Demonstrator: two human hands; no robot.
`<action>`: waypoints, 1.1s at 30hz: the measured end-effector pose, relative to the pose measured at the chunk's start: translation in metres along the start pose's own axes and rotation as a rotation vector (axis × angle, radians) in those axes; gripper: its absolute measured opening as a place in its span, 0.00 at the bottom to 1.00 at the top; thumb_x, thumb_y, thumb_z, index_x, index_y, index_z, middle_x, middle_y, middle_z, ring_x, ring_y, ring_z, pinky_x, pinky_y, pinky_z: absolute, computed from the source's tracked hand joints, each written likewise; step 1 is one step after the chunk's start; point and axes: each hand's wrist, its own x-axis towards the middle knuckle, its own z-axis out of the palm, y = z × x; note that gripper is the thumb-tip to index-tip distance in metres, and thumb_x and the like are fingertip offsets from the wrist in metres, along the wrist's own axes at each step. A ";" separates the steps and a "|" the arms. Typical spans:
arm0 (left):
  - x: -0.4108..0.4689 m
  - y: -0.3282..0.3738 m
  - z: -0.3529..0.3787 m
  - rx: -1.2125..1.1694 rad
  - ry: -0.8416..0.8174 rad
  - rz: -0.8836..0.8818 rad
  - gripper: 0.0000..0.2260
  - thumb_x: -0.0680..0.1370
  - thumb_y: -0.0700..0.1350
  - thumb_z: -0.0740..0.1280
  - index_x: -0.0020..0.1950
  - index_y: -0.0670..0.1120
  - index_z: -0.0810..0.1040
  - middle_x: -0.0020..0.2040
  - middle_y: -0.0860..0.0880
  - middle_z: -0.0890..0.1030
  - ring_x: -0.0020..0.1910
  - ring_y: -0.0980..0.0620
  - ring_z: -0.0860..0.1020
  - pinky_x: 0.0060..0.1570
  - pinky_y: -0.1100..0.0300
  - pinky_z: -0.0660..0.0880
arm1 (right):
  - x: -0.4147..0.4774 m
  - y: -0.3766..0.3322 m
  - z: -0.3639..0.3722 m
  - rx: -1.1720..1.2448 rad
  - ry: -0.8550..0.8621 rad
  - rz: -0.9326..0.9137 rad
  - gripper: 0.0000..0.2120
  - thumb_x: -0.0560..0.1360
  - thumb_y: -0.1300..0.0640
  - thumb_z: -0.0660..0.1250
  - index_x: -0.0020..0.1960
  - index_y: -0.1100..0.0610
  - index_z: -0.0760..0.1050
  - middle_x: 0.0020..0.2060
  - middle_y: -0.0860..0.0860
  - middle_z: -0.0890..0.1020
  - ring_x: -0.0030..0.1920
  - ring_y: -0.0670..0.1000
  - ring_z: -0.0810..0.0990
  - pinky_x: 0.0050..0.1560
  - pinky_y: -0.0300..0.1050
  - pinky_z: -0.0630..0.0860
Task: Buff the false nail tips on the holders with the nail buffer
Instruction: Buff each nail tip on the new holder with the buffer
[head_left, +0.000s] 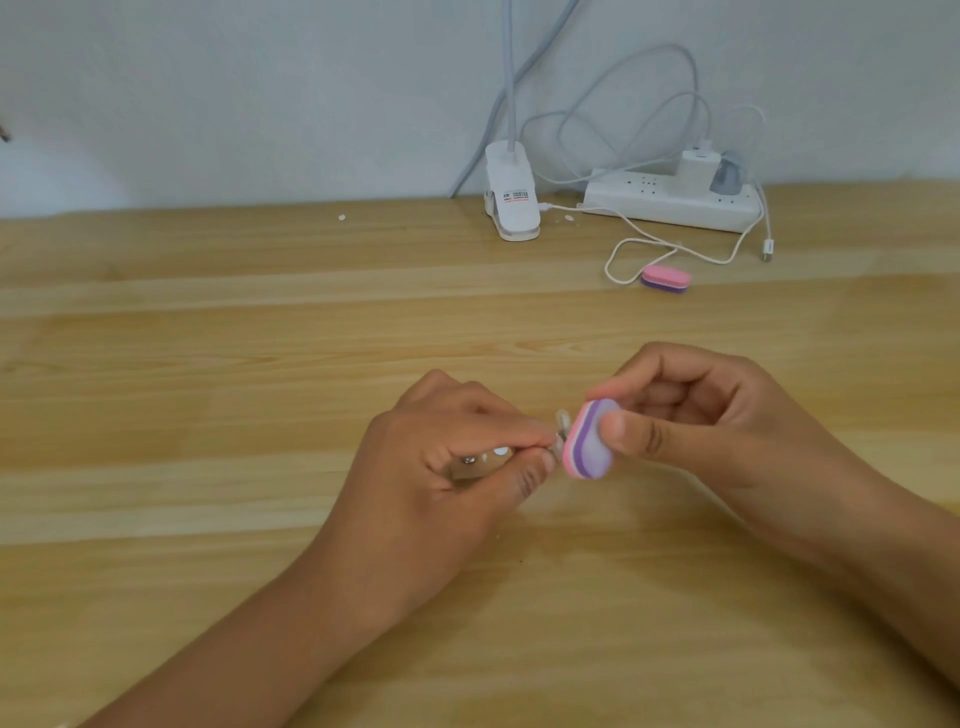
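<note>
Near the middle of the smooth wooden tabletop (208, 364), buffing seems to be under way. Only one holder shows, so what remains is unclear. The left hand (441, 467) grips the clear holder (475, 465). The right hand (691, 421) pinches the soft, layered pink-purple nail buffer (589, 439) against its small translucent nail tip (562, 418).

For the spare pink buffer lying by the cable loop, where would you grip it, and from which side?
Probably pinch the spare buffer across its two long edges, near its middle, coming down from above. It lies flat, pink face up, so those edges are exposed; the white cable crowds its left end.
</note>
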 end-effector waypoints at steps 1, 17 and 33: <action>0.000 0.000 0.000 0.006 -0.001 0.002 0.06 0.72 0.49 0.71 0.47 0.56 0.84 0.42 0.59 0.82 0.45 0.53 0.76 0.46 0.63 0.71 | 0.000 0.000 0.000 -0.002 -0.002 0.002 0.07 0.66 0.57 0.78 0.43 0.54 0.83 0.41 0.57 0.86 0.41 0.50 0.84 0.43 0.38 0.80; 0.000 0.001 0.003 0.058 -0.040 -0.003 0.06 0.71 0.48 0.72 0.46 0.58 0.85 0.39 0.59 0.82 0.43 0.54 0.75 0.45 0.67 0.69 | -0.006 -0.013 0.008 -0.208 0.076 -0.048 0.10 0.65 0.54 0.76 0.43 0.58 0.82 0.41 0.58 0.86 0.45 0.66 0.81 0.49 0.59 0.77; 0.001 0.006 0.001 -0.073 -0.022 -0.018 0.06 0.72 0.44 0.72 0.46 0.54 0.85 0.40 0.58 0.83 0.43 0.54 0.76 0.46 0.64 0.70 | -0.006 -0.014 0.009 -0.185 0.077 -0.064 0.10 0.63 0.53 0.77 0.42 0.55 0.82 0.41 0.58 0.85 0.45 0.64 0.82 0.50 0.54 0.80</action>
